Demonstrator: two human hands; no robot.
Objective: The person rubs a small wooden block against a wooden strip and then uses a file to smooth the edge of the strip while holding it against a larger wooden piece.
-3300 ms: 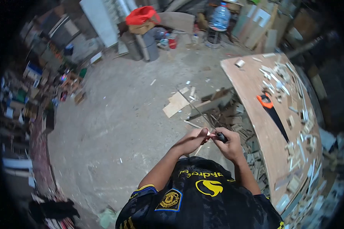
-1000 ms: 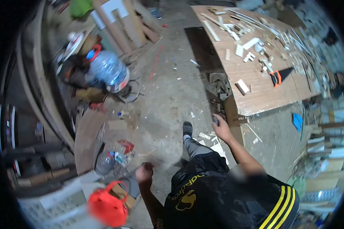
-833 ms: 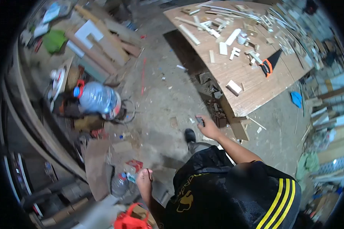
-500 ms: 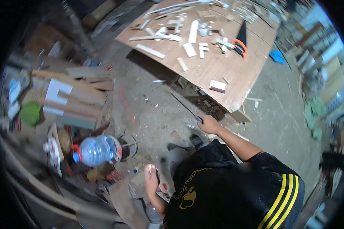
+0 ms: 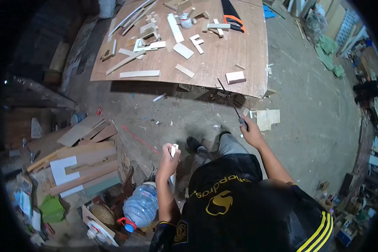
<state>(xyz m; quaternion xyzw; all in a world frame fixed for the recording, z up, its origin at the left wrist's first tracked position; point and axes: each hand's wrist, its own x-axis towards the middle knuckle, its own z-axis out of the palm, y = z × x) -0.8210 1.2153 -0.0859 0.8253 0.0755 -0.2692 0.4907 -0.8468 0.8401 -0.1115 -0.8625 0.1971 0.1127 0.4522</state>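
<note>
Brown plywood counter [image 5: 216,63]: bare passage between pale F-shaped wood piece [image 5: 196,43] and white-topped, dark-edged block [image 5: 235,77]. Beyond, white jar [image 5: 185,22], crossed pale sticks [image 5: 218,27], black-bladed orange-handled saw [image 5: 229,11] bar way. Open grey concrete floor [image 5: 306,117] right of right grip [image 5: 252,133]. Large clear-blue plastic bottle [image 5: 141,206] obstructs lower left, beside left forearm [image 5: 167,199].

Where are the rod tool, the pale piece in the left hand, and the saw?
Rod tool [image 5: 230,100]: head view, middle of shaft.
Pale piece [image 5: 174,150]: head view, exposed part.
Saw [image 5: 229,9]: head view, dark blade.
</note>
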